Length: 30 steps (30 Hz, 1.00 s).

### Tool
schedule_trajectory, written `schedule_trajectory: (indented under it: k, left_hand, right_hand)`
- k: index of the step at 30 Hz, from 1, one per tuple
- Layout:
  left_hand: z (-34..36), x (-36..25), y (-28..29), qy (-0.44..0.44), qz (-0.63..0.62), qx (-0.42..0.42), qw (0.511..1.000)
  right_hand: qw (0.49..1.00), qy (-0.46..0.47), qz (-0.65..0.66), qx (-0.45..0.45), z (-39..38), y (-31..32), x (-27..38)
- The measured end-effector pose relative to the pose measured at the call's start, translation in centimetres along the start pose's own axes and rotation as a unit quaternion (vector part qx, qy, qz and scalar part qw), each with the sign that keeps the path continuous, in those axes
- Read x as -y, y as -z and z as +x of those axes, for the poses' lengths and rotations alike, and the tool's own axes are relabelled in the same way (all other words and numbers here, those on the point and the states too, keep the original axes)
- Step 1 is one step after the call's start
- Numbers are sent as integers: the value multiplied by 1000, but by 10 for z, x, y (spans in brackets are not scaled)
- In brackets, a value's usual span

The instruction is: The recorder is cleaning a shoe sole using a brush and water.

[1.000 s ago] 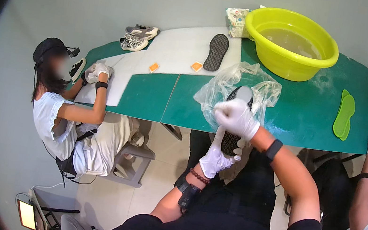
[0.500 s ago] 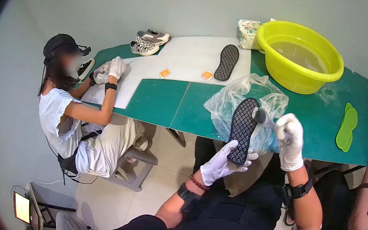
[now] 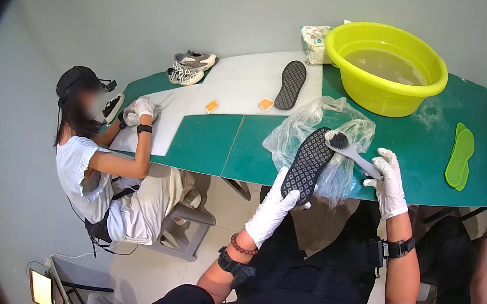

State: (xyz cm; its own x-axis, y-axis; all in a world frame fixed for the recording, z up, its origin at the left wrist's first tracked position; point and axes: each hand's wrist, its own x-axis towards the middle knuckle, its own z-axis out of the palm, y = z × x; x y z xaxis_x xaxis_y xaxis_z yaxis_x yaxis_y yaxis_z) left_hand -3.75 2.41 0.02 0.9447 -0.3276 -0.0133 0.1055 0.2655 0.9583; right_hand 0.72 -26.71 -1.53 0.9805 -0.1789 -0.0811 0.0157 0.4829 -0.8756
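Observation:
My left hand (image 3: 273, 210), in a white glove, is closed around the heel end of a black shoe sole (image 3: 310, 162) with a pale diamond pattern. The sole is tilted, patterned face up, above the table's front edge. In my gloved right hand (image 3: 388, 185) is the handle of a white scrub brush (image 3: 356, 156). Its dark-bristled head is at the sole's upper right edge; whether they touch I cannot tell. Behind the sole lies a crumpled clear plastic bag (image 3: 287, 130). A second black patterned sole (image 3: 291, 85) rests farther back on a white sheet (image 3: 238, 82).
A yellow-green basin (image 3: 383, 100) of cloudy water stands at the back beside a packet (image 3: 316, 44). Green soles (image 3: 460, 158) lie right on the green table (image 3: 406, 176). Two orange-centred squares (image 3: 266, 104) and shoes (image 3: 187, 74) lie left. Co-workers (image 3: 88, 160) sit left and right.
The brush has turned from near the sole's side to its upper right edge, showing its bristles and handle. My left hand has tilted the sole and shifted it slightly left.

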Motion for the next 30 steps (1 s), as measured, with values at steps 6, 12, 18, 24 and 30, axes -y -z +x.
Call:
schedule_trajectory:
  k: [6,12,18,24,30]
  left_hand:
    - [-4,-9,6,-65,98,-38,992]
    - [1,-26,25,-163,426,-18,890]
    - [8,-32,45,-193,663,-103,716]
    - [10,-24,27,-223,660,-80,713]
    - [26,18,7,-192,657,-96,723]
  right_hand:
    - [986,-35,128,102,3,16,-3]
    - [989,-14,121,82,-1,15,-14]
    - [997,52,15,53,-7,3,-16]
    - [994,22,-107,14,-11,-9,-16]
    - [807,288,-516,16,5,-12,-12]
